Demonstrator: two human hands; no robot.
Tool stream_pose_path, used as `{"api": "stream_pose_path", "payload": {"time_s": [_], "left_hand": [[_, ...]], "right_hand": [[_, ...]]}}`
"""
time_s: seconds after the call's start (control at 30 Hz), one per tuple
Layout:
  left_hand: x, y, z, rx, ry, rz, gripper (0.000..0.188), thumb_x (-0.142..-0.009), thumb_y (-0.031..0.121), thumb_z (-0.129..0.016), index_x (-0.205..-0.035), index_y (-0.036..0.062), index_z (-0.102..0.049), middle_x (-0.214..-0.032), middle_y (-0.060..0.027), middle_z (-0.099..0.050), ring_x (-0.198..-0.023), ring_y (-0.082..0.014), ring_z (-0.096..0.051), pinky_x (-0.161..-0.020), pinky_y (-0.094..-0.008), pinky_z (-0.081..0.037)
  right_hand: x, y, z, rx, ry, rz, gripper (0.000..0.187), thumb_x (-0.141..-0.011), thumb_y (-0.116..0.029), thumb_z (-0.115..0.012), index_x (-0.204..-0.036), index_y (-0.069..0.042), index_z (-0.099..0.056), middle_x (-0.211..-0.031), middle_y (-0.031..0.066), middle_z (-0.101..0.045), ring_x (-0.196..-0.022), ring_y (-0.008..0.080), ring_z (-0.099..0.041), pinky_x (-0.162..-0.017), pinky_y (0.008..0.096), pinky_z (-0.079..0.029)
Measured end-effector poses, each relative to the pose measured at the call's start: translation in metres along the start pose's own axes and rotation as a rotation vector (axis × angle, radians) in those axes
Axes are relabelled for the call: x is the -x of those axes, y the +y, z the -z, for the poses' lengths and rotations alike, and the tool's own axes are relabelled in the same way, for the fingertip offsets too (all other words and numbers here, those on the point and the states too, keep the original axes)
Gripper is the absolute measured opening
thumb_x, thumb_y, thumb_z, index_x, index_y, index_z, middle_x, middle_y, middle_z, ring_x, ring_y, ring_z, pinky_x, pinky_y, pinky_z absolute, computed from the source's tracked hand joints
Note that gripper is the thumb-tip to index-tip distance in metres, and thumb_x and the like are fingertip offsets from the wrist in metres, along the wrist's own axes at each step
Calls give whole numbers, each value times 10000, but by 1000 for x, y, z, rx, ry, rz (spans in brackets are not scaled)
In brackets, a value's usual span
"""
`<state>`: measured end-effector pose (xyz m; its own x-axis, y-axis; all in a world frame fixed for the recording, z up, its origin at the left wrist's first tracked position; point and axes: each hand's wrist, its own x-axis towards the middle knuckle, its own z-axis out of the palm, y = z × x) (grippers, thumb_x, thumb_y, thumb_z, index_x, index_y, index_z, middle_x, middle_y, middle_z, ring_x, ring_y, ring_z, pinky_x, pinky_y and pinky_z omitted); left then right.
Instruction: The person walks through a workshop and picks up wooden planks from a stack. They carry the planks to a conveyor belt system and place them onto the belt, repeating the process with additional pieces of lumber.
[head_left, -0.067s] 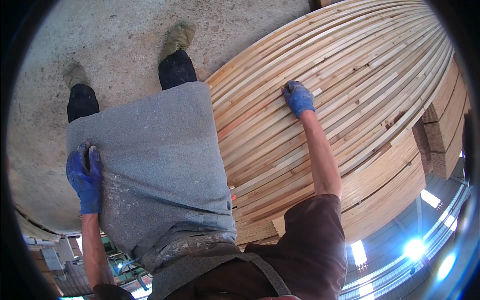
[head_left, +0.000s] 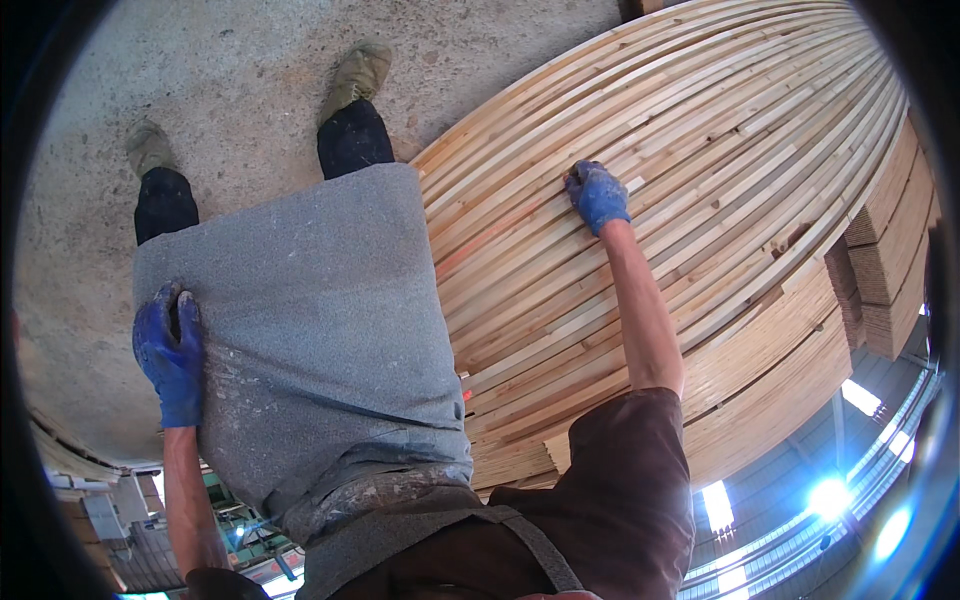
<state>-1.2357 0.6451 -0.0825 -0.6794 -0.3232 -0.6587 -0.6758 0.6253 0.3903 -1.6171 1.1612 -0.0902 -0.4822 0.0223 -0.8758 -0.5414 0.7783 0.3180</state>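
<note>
My right hand (head_left: 598, 195), in a blue work glove dirtied at the fingertips, rests on a broad layer of long, narrow wooden strips (head_left: 560, 290). Its fingers are curled together, and whatever they may hold is hidden. A short pale piece of wood (head_left: 635, 184) shows right beside the wrist side of the glove. My left hand (head_left: 168, 345), also blue-gloved, hangs against the left edge of my grey apron (head_left: 320, 270). Its fingers are loosely bent, with a gap between thumb and fingers and nothing seen in it.
An orange-red streak (head_left: 488, 240) marks some strips left of my right hand. Stacked timber bundles (head_left: 885, 270) stand beyond the strips on the right. Concrete floor (head_left: 250, 80) lies under my shoes (head_left: 358, 72). Green machinery (head_left: 255, 540) shows at the lower left.
</note>
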Motion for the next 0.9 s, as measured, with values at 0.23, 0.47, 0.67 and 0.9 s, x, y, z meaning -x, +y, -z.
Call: {"api": "stream_pose_path", "payload": {"time_s": [0.23, 0.47, 0.67, 0.9], "left_hand": [[-1, -2, -1, 19, 26, -20, 232, -952, 226, -674, -1078, 35, -710, -1000, -156, -717, -897, -312, -676, -844, -410, -516], [0, -2, 5, 14, 33, -27, 215, -954, 197, -668, -1081, 28, -706, -976, -150, -705, -881, -296, -667, -831, -405, -512], [-1, -9, 15, 61, 2, -19, 213, -972, 195, -643, -1096, 33, -703, -1015, -144, -708, -902, -288, -665, -848, -401, -508], [-15, -20, 40, 12, -78, 6, 241, -1003, 212, -598, -1146, 38, -685, -1104, -140, -704, -1027, -298, -649, -957, -430, -487]], "right_hand": [[-5, -7, -3, 57, -26, 44, 219, -930, -303, -574, -1017, -121, -658, -1086, 206, -668, -965, 430, -663, -832, 544, -530], [25, -43, 22, -83, -7, 114, 222, -917, -266, -613, -1035, -86, -668, -1048, 201, -678, -954, 428, -665, -825, 524, -536], [76, -112, -24, -467, -8, 251, 272, -925, -243, -609, -1133, -85, -686, -1056, 207, -679, -994, 408, -660, -854, 496, -536], [35, -195, -122, -369, -334, 192, 226, -917, -246, -563, -982, -64, -680, -1071, 228, -675, -989, 421, -662, -854, 507, -536]]}}
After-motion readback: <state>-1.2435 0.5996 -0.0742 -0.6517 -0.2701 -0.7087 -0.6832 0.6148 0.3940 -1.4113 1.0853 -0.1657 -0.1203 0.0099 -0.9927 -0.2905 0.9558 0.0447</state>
